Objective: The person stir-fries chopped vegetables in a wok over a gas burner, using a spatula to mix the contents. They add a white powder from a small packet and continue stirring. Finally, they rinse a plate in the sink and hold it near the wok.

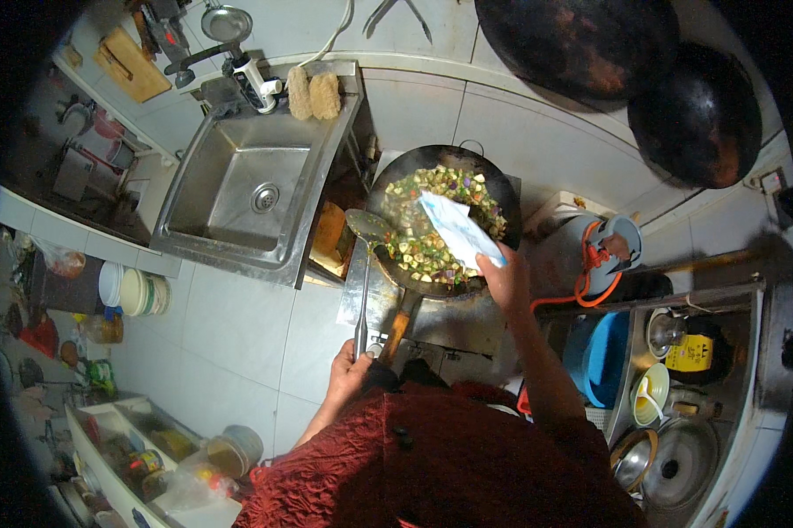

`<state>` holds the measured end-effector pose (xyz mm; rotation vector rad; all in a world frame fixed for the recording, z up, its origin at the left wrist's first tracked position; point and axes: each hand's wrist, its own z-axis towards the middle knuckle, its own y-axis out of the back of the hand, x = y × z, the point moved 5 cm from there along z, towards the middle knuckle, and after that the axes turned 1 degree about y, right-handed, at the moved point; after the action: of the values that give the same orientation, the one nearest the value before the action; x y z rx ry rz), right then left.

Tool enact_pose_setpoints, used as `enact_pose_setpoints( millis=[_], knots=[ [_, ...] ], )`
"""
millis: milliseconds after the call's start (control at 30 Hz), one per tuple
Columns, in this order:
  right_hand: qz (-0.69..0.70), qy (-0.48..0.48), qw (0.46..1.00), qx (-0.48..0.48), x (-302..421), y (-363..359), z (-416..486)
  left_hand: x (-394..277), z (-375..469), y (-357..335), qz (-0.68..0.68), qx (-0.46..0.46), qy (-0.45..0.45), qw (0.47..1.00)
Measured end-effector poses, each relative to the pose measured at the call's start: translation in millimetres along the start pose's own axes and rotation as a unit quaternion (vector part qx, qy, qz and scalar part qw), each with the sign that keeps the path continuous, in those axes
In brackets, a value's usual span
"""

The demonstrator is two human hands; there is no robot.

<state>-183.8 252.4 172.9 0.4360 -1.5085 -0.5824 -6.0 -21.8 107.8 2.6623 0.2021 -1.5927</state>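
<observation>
In front of me a dark wok [403,165] stands on the stove and holds diced vegetables [429,251], with pale cubes, green pieces and bits of purple and red. My right hand [505,277] grips one end of a white and blue packet [459,231], which slants over the vegetables. My left hand [351,366] is closed around the handle of a metal ladle or wok spatula [368,228]. Its broad head rests at the wok's left rim, with food bits on it. Beside that hand the wok's wooden handle [396,333] points towards me. A haze hangs over the wok's left part.
Left of the stove is a stainless steel sink [231,178], with two sponges [314,96] at its back edge. A gas cylinder [568,244] with an orange hose [591,300] stands at right. Shelves with a blue basin [598,360] are near my right arm. Two dark woks [693,119] hang above.
</observation>
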Motion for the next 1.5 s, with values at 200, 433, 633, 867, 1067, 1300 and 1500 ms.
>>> enact_pose_setpoints(
  millis=[200,433,633,867,1067,1300,1500],
  knots=[
    [0.026,0.036,0.993,-0.106,20,12,36,2,0,-2,-0.012,0.018,-0.003,1.000],
    [0.146,-0.057,0.978,-0.138,-20,42,17,-5,13,-4,-0.061,0.090,-0.030,0.994],
    [0.206,-0.112,0.952,-0.196,-19,60,-46,-22,43,-18,-0.057,0.174,0.008,0.983],
    [0.317,-0.148,0.895,-0.277,-9,38,-132,1,123,-32,0.007,0.227,0.023,0.974],
    [0.430,-0.107,0.818,-0.367,-7,9,-205,28,170,-27,0.142,0.240,-0.007,0.960],
    [0.467,-0.092,0.774,-0.417,12,-2,-280,-17,129,-40,0.504,0.143,-0.367,0.769],
    [0.279,-0.073,0.874,-0.392,-7,-34,-347,11,-61,-156,0.105,0.602,0.184,0.770]
  ],
)
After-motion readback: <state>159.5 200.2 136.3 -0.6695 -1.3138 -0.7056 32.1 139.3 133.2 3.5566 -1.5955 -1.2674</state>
